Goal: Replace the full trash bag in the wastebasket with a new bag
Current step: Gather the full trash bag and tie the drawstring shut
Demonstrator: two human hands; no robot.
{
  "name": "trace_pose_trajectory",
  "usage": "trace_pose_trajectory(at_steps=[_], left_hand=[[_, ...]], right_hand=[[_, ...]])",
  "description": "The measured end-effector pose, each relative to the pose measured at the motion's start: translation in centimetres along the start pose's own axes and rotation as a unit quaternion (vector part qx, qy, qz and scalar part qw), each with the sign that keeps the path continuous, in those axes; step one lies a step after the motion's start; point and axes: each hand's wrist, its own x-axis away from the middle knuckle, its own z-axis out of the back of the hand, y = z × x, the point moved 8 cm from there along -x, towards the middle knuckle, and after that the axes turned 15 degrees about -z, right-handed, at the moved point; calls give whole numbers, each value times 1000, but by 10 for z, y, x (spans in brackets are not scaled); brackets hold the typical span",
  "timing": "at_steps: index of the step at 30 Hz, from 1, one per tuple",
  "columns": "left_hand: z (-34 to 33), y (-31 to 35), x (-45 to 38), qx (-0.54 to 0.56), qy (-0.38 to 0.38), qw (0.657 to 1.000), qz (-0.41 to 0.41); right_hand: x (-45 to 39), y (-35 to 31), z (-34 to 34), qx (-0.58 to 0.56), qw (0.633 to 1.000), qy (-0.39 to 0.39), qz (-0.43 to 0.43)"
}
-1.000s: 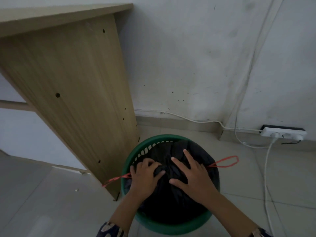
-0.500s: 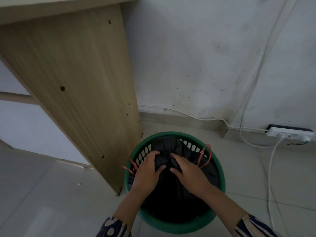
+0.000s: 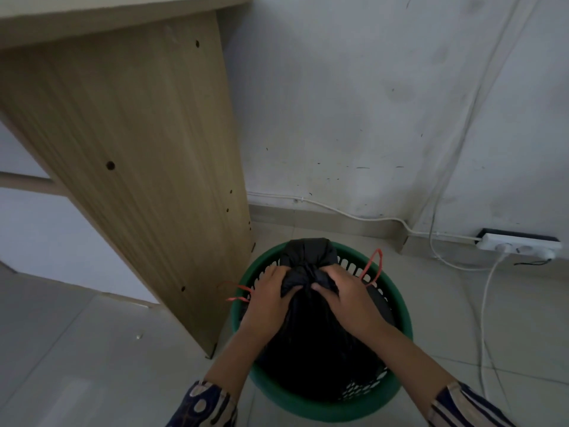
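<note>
Head view: green slotted wastebasket (image 3: 311, 409) on the tiled floor (image 3: 77, 349), just beside a wooden side panel (image 3: 138, 149), holds a full black trash bag (image 3: 314, 349) bulging above the rim. Bag's neck is gathered into a bunched top, with red drawstring loops (image 3: 374, 266) trailing over the rim on both sides. Left hand (image 3: 268, 300) and right hand (image 3: 345, 298) both have fingers clenched around the gathered neck.

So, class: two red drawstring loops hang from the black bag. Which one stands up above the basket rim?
The red loop by the right hand; it rises above the green basket rim. The other loop, by the left hand, trails outward toward the desk panel.
</note>
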Motion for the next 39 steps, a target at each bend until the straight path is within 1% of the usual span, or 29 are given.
trace_pose_trajectory(at_steps=[3, 6, 12, 15, 18, 23, 27, 31, 34, 37, 38, 39], left_hand=[[13, 16, -9, 17, 25, 999, -39], [22, 28, -15, 33, 34, 997, -64], [49, 50, -25, 64, 82, 991, -84], [62, 60, -32, 64, 76, 990, -99], [68, 66, -33, 56, 60, 990, -116], [73, 74, -29, 51, 25, 992, -115], [66, 77, -25, 63, 1, 994, -93], [59, 76, -21, 85, 9, 994, -64], [63, 77, -24, 76, 25, 995, -62], [72, 80, -30, 82, 53, 993, -69], [72, 81, -30, 99, 49, 992, -61], [70, 80, -31, 126, 38, 990, -53]], right_hand=[[-1, -13, 15, 1, 999, 45, 28], [0, -25, 27, -2, 996, 76, 55], [-2, -48, 48, -54, 993, 90, 59], [-4, -59, 61, -62, 992, 88, 65], [-3, -63, 67, -80, 993, 68, 53], [4, -68, 72, -85, 994, 50, 48], [10, -68, 75, -65, 995, 61, 49], [13, -63, 76, -70, 994, 77, 41], [10, -64, 79, -78, 993, 81, 26], [2, -68, 89, -13, 993, 121, 13], [1, -67, 89, -27, 993, 115, 14], [1, -68, 87, -58, 994, 91, 18]])
